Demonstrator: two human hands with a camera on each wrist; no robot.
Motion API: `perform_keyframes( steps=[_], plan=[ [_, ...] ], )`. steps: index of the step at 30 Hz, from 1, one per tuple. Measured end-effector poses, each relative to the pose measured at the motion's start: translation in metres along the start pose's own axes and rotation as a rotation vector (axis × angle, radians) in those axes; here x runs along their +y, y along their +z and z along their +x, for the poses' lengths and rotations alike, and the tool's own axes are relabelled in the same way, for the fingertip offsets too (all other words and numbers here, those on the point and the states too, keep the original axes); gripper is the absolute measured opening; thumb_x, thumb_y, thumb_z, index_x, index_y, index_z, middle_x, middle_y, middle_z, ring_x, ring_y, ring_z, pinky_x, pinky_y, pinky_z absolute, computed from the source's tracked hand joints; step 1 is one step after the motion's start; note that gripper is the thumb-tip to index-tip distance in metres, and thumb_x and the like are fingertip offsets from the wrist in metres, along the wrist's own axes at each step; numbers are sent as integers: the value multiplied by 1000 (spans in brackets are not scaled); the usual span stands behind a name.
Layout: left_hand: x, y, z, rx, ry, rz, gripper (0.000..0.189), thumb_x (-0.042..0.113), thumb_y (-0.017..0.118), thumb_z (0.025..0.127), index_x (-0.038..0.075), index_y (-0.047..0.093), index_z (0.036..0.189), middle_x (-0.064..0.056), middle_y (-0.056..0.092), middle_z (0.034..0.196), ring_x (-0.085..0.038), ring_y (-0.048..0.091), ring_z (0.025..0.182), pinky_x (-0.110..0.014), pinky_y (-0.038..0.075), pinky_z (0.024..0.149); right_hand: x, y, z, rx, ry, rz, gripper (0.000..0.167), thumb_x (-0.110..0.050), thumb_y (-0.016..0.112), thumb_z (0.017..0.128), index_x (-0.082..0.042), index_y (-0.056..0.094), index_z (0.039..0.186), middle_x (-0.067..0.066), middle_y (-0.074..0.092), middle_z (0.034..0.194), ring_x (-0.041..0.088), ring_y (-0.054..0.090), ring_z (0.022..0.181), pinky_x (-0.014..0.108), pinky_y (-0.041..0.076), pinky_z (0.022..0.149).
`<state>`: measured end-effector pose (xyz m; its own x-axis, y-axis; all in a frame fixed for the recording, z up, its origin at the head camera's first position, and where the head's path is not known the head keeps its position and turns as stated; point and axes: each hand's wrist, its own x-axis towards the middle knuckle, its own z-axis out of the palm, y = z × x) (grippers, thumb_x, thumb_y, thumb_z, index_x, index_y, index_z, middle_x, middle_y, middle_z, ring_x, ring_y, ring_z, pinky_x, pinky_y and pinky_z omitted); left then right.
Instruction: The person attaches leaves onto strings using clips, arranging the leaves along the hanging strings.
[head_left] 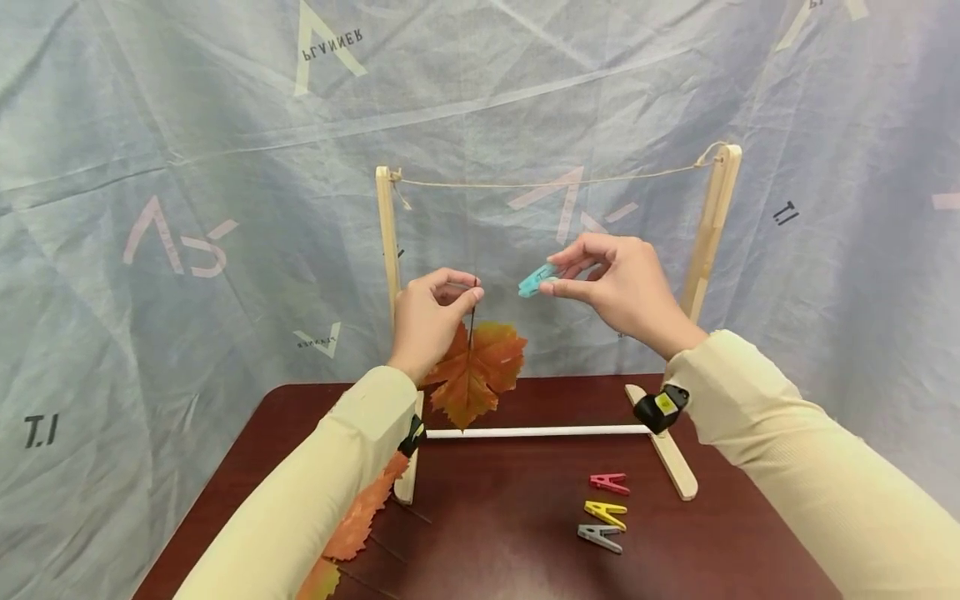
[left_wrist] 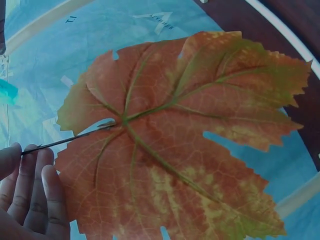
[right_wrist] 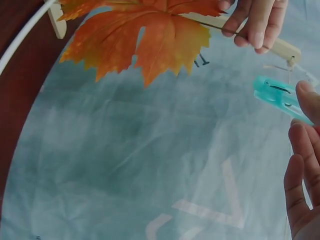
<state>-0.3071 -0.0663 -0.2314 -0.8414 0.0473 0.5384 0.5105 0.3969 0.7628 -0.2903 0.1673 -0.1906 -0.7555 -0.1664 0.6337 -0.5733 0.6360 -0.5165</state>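
Observation:
My left hand point(head_left: 435, 317) pinches the dark stem of an orange-red maple leaf point(head_left: 480, 375) between thumb and fingertips, so the leaf hangs below the hand. To its right, my right hand point(head_left: 622, 283) holds a turquoise clothespin point(head_left: 536, 281) between thumb and fingers, its nose pointing left towards the stem. A gap separates clothespin and stem. Both hands are below a thin string point(head_left: 525, 184) tied between two wooden posts. In the left wrist view the veined leaf point(left_wrist: 165, 125) fills most of the picture; the right wrist view shows the clothespin point(right_wrist: 275, 95) close up.
Red point(head_left: 610, 483), yellow point(head_left: 606, 514) and grey point(head_left: 600, 537) clothespins lie on the dark red table point(head_left: 510, 517). More leaves point(head_left: 363, 517) lie at the left, partly hidden by my sleeve. A white bar point(head_left: 536, 432) joins the frame's wooden feet. Printed grey cloth hangs behind.

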Motion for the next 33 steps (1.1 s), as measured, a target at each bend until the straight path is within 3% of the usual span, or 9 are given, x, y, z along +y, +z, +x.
perform_keyframes(
  steps=[6,12,18,23,33],
  plan=[
    [7,-1,11,31,22,-7,15,17,73,96,7,77,107,-9,77,93,-20,72,87,-34,52,75,-13,2,21,28,-11,44,21,-20,90,80,-9,80,95,5,77,88,14,69,74,21,52,65],
    [11,-3,21,66,19,12,19,19,74,96,6,77,109,-9,77,92,-21,73,84,-36,55,79,-26,0,42,73,-22,87,21,-18,90,80,-5,79,92,5,77,90,4,69,70,18,51,63],
    [18,-2,34,113,-3,40,17,18,74,96,6,77,108,-10,77,92,-21,73,82,-34,55,76,-36,-5,63,120,-17,152,19,-15,89,80,-3,78,91,-3,76,83,3,68,69,17,51,64],
    [25,2,43,145,-30,90,17,22,74,96,10,78,108,-7,78,92,-18,73,80,-31,53,69,-44,-11,76,109,12,183,20,-17,89,81,-4,78,92,-8,73,81,4,70,72,18,53,69],
    [35,9,55,173,-95,130,16,26,72,97,15,78,109,-1,77,95,-14,71,84,-33,53,73,-46,-9,93,104,36,198,23,-18,90,80,-4,78,93,-10,71,77,6,69,73,19,52,69]
  ],
)
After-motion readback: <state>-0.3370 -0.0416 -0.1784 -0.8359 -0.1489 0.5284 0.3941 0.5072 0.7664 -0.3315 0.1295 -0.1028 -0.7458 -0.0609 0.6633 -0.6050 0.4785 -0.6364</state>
